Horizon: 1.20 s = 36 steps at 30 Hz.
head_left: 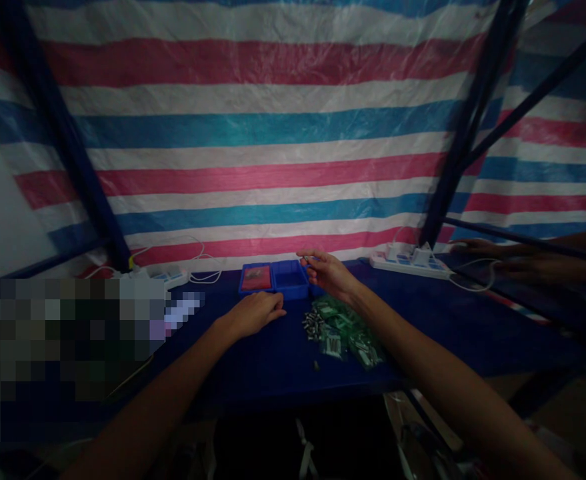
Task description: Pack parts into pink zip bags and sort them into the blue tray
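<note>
My right hand [327, 272] is raised over the blue bins, thumb and fingertips pinched together at a small thing too dim to make out. Below it stands a blue bin [291, 292], with a second blue bin [241, 280] holding something red to its left; a third is partly hidden behind my right hand. My left hand [257, 312] rests on the table in front of the bins, fingers curled in, so what they hold, if anything, is hidden. Small dark metal parts [313, 325] lie in a loose heap beside green-tinted plastic bags [345, 327] of metal pieces.
A single small part [316, 365] lies near the front edge of the blue table [273, 373]. White power strips [407, 261] with cables stand at the back right and back left. Another person's hands [517, 263] are beyond the frame bar at right. A pixelated patch covers the left.
</note>
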Motion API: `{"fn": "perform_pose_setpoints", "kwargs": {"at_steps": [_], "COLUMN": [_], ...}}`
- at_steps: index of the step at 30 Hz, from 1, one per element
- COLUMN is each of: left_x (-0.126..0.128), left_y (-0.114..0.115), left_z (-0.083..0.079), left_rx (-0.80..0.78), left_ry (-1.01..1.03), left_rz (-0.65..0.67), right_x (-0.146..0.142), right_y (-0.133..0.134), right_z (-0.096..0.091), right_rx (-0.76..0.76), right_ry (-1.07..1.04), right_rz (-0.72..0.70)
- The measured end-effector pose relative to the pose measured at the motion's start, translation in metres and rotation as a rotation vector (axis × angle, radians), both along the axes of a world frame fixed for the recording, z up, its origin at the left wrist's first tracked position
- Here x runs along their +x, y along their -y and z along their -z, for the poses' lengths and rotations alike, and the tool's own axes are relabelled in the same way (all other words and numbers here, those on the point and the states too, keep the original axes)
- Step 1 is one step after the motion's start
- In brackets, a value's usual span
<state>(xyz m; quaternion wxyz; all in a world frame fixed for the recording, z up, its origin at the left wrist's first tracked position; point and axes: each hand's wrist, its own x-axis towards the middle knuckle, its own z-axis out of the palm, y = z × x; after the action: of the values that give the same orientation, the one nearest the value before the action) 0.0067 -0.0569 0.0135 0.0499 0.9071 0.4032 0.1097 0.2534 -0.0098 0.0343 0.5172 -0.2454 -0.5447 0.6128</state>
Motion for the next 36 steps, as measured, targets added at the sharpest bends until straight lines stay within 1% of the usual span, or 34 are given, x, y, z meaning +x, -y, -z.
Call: {"fn": "perform_pose_setpoints", "kwargs": {"at_steps": [9, 13, 19, 27, 31, 36], "left_x": [-0.0011, -0.0002, 0.001, 0.0008, 0.0012, 0.0012], "left_y": [-0.0017, 0.0003, 0.0003, 0.0015, 0.003, 0.0005], "left_z": [0.0026, 0.0006, -0.0011, -0.0012, -0.0024, -0.0016], "left_rx": [0.015, 0.003, -0.009, -0.022, -0.029, -0.028], "left_ry": [-0.011, -0.008, -0.023, -0.007, -0.006, -0.01], "left_rz": [0.001, -0.011, -0.019, -0.019, -0.024, -0.024], "right_x": [0.0006, 0.0007, 0.0004, -0.0007, -0.0012, -0.0015], "right_y": [-0.0007, -0.0002, -0.0001, -0.0037, -0.003, 0.0004], "right_z": [0.0003, -0.0004, -0.0009, 0.0036, 0.0036, 0.001], "right_rx": [-0.034, -0.037, -0.046, 0.008, 0.043, 0.051], "right_ry": [0.011, -0.003, -0.015, 0.013, 0.041, 0.072], "right_rz": [0.004, -0.008, 0.012, 0.09, 0.105, 0.112]}}
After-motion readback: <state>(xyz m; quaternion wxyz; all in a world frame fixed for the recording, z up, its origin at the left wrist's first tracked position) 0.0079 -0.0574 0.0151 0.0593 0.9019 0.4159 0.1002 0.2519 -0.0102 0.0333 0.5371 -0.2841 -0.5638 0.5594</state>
